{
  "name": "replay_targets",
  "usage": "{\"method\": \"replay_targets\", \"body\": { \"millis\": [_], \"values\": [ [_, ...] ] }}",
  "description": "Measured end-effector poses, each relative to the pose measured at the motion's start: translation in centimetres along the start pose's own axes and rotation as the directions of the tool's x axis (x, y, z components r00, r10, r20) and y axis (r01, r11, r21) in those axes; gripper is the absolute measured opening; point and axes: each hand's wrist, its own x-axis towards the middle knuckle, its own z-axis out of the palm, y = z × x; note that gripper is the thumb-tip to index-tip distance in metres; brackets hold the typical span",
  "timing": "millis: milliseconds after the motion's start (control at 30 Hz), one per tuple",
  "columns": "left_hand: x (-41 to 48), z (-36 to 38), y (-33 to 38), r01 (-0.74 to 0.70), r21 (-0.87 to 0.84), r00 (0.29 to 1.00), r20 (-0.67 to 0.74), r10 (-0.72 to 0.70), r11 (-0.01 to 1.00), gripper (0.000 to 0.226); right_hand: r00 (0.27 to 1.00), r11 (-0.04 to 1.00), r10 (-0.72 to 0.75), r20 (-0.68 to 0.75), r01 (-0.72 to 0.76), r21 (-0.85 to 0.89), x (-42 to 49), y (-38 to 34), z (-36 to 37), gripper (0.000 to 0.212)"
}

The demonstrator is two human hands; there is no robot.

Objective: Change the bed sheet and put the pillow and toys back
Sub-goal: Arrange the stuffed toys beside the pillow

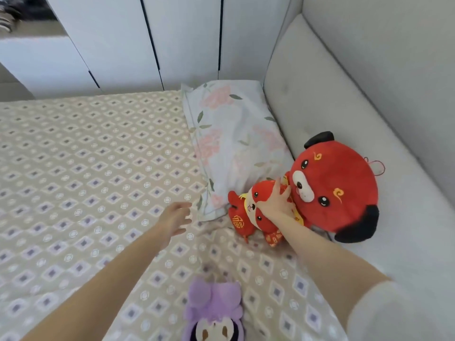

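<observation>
Now the toys are going back on the bed: the right hand (275, 201) presses spread fingers on the small red toy (251, 212) beside the pillow (234, 143), the left hand (176, 217) hangs open, and the purple toy (214, 313) nearby likely comes next.

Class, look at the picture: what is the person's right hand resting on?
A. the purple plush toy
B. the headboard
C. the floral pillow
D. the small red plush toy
D: the right hand lies spread on the small red plush toy, between the pillow and the big red plush.
</observation>
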Motion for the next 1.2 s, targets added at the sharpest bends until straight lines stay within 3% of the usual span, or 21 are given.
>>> {"method": "replay_targets", "body": {
  "millis": [100,200,300,400,567,700,767,833,933,1000,1067,1133,1200],
  "values": [
    [0.3,0.2,0.0,0.009,0.003,1.000,0.002,-0.009,1.000,0.029,0.999,0.997,0.006,0.054,-0.002,-0.072,1.1,0.0,-1.1,0.094],
    [0.6,0.4,-0.1,0.017,0.008,1.000,0.001,-0.017,1.000,0.029,1.000,0.979,-0.017,-0.003,0.016,-0.205,0.7,-0.4,-0.7,0.096],
    [0.5,0.6,-0.2,0.017,0.022,1.000,0.007,-0.017,1.000,0.029,0.950,0.893,-0.232,-0.210,0.123,-0.433,-0.5,0.0,1.1,0.085],
    [-0.1,0.5,-0.3,0.013,0.040,1.000,0.011,-0.013,0.999,0.029,0.874,0.819,-0.381,-0.301,0.168,-0.549,-1.5,0.9,2.1,0.068],
    [-1.2,0.1,-0.7,-0.010,0.033,1.000,0.025,0.010,0.999,0.027,0.870,0.840,-0.401,-0.287,0.224,-0.494,-2.3,1.7,2.2,0.052],
    [-2.1,-0.1,-1.7,0.001,0.014,0.999,0.033,-0.001,1.000,0.027,0.914,0.844,-0.380,-0.144,0.279,-0.459,-2.9,2.2,1.9,0.059],
    [-2.8,-0.5,-2.2,0.001,0.015,0.999,0.032,-0.002,1.000,0.028,0.912,0.866,-0.385,-0.139,0.306,-0.395,-3.6,2.0,1.9,0.057],
    [-3.1,-0.9,-2.8,0.012,0.011,0.999,0.034,-0.012,1.000,0.028,0.881,0.872,-0.436,-0.186,0.362,-0.329,-4.7,2.0,2.3,0.051],
    [-3.8,-1.7,-3.9,0.023,0.000,0.999,0.025,-0.023,1.000,0.027,0.762,0.801,-0.597,-0.251,0.543,-0.252,-7.0,2.4,4.3,0.043],
    [-3.9,-2.1,-4.7,0.036,-0.010,0.999,0.011,-0.036,0.999,0.024,0.735,0.748,-0.663,-0.146,0.639,-0.179,-8.4,2.7,6.1,0.033],
    [-3.9,-2.3,-5.9,0.057,-0.011,0.998,0.007,-0.057,0.998,0.025,0.765,0.759,-0.634,0.113,0.643,-0.096,-9.5,3.1,8.5,0.032],
    [-3.8,-2.4,-7.5,0.080,-0.014,0.997,0.006,-0.080,0.997,0.027,0.753,0.782,-0.540,0.375,0.614,-0.107,-10.4,3.8,10.9,0.047],
    [-4.0,-2.4,-8.9,0.109,-0.017,0.994,0.002,-0.109,0.994,0.027,0.693,0.758,-0.442,0.570,0.628,-0.176,-11.2,5.0,12.8,0.071]
  ]
}}
